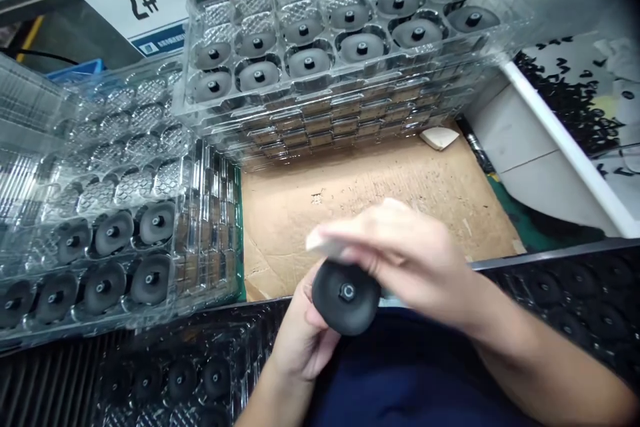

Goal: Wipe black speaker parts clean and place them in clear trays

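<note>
My left hand (305, 337) grips a black round part (346, 313), a shallow dish with a short hollow stem at its centre, the stem side facing up. Just above the part's upper rim, my right hand (415, 253) is closed on a pale, flat pad (323, 242); motion blurs the hand and the pad. Whether the pad touches the part I cannot tell. Below both hands lies a sheet of brown cardboard (280, 213), and a second pale wedge-shaped pad (440, 137) rests at its far right.
Stacked clear trays (340, 97) at the back hold similar black parts. More clear trays (210, 213) stand left. Dark trays of parts (575, 300) lie right and front left. A white bin (550, 123) holds small black pieces. A sign (133, 0) reads 2#.
</note>
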